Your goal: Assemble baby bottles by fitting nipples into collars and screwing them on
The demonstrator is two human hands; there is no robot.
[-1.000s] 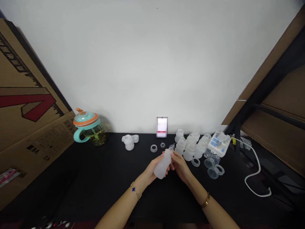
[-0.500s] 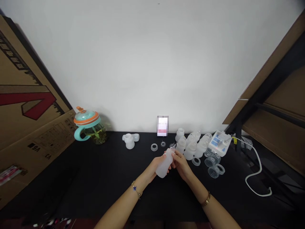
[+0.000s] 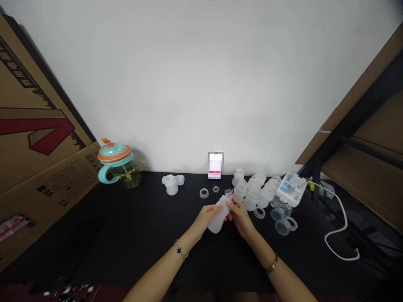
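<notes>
A frosted white plastic bottle (image 3: 219,219) is tilted above the black table (image 3: 132,235). My left hand (image 3: 206,218) is wrapped round its body. The fingers of my right hand (image 3: 239,214) pinch at the bottle's neck, where a small clear part sits. Just beyond my hands stands a cluster of several similar white bottles (image 3: 252,191). Small clear rings (image 3: 204,193) lie on the table between the cluster and my hands.
A teal and orange lidded jug (image 3: 118,165) stands at the back left beside cardboard boxes (image 3: 37,138). A white pump part (image 3: 171,184), a small card (image 3: 215,165), a white device (image 3: 291,188) with a cable (image 3: 340,226) and clear flanges (image 3: 283,220) lie along the back and right.
Both hands with the bottle have shifted slightly away from me; the grip stays the same.
</notes>
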